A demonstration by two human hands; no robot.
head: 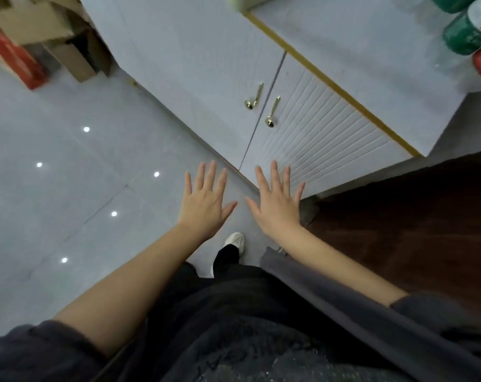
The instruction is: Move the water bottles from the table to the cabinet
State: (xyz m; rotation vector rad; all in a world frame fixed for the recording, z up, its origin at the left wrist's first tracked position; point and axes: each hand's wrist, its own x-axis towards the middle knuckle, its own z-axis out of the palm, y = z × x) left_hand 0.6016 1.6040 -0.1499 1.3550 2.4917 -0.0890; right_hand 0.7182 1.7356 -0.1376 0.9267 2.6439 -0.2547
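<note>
My left hand (206,201) and right hand (279,206) hang side by side, fingers straight and spread, holding nothing, over open floor (68,175) in front of the white cabinet (330,128). Its two doors are closed, with gold handles (254,96) just beside the seam. Bottles (466,37) sit on the cabinet top at the far right edge. The dark table (412,216) borders my right arm.

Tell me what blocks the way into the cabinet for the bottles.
Both cabinet doors are shut, their gold handles side by side at the seam. Nothing else visible stands before them; they only need opening.
</note>
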